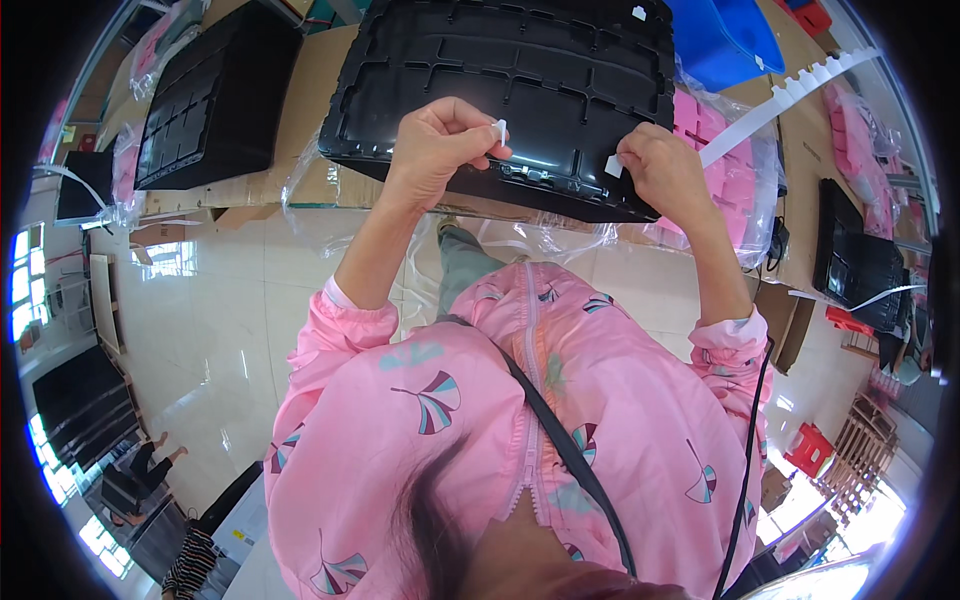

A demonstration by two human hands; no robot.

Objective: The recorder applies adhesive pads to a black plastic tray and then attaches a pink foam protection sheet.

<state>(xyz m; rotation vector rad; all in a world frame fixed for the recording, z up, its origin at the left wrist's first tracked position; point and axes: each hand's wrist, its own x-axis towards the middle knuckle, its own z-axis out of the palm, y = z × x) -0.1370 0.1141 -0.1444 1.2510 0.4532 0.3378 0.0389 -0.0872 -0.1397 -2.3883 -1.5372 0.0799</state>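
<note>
A large glossy black plastic case (450, 85) with a ribbed surface lies on the table in front of me. My left hand (440, 145) is over its near half, thumb and forefinger pinching a small white sticker (502, 131). To the right, my right hand (665, 170) is closed on a long white strip (745, 128) with notches along one edge. The strip's end (614, 166) pokes out left of those fingers, close to the case's near edge. From the other side of the hand the strip runs up to the far right. Another small white sticker (639, 13) is on the case's far right part.
A blue bin (722, 45) stands at the back right. Pink ribbed pieces in clear plastic (740, 205) lie right of the case. Another black case (215, 100) is on the left, on cardboard (310, 90). Loose clear film hangs from the table's near edge.
</note>
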